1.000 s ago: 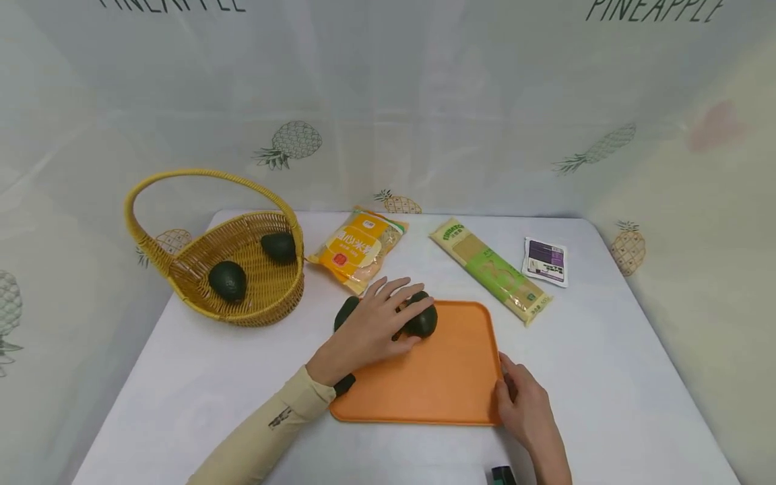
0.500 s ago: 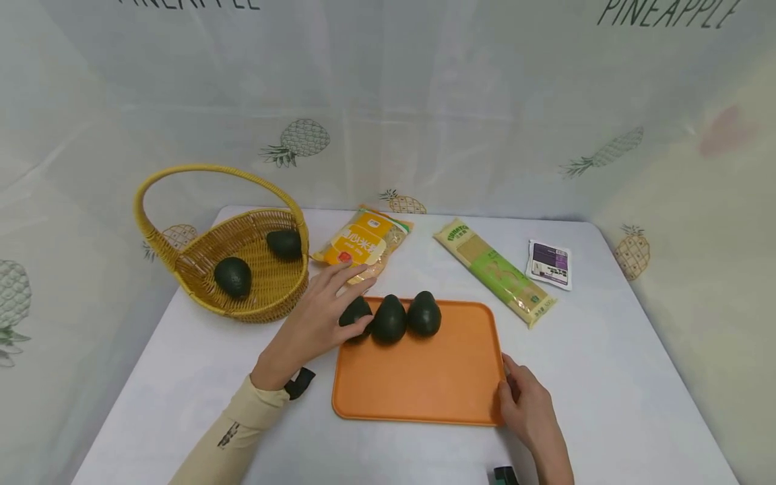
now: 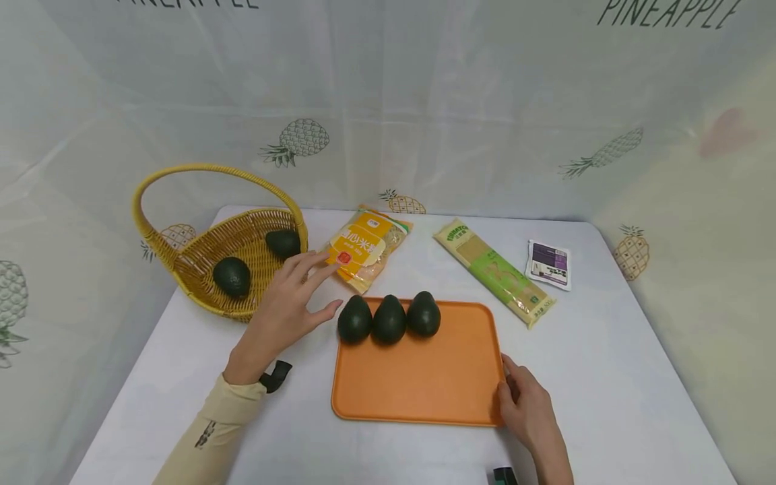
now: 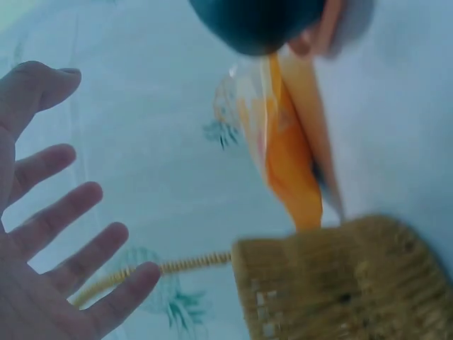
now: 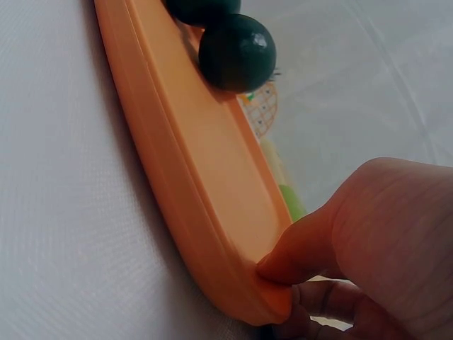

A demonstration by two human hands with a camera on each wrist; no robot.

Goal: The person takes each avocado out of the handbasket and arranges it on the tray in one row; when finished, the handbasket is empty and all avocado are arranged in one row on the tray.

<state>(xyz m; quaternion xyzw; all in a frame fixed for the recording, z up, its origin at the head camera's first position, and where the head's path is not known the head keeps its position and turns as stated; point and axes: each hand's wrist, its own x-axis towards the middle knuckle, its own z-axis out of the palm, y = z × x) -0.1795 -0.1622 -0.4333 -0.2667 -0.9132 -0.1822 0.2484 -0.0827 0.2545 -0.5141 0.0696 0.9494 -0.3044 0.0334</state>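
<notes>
Three dark green avocados stand in a row along the far left side of an orange tray [image 3: 424,384]: the left one [image 3: 354,320], the middle one [image 3: 389,320] and the right one [image 3: 424,314]. My left hand [image 3: 283,306] hovers between the tray and a yellow wicker basket [image 3: 285,311], fingers spread and holding nothing. Its loosely spread fingers [image 4: 71,212] show in the left wrist view. At the tray's right edge, my right hand [image 3: 530,407] pinches the rim. In the right wrist view, the thumb [image 5: 297,248] lies on the rim with fingers below.
Inside the basket lie two more avocados, one at the front [image 3: 232,277] and one behind [image 3: 283,244]. Behind the tray are a yellow grain packet [image 3: 364,246], a green noodle packet [image 3: 494,273] and a small white-purple sachet [image 3: 548,264]. A patterned curtain [image 3: 461,108] hangs behind.
My left hand has moved left, away from the avocados on the tray, uncovering all three and letting them stand free. My right hand keeps its hold on the tray's rim.
</notes>
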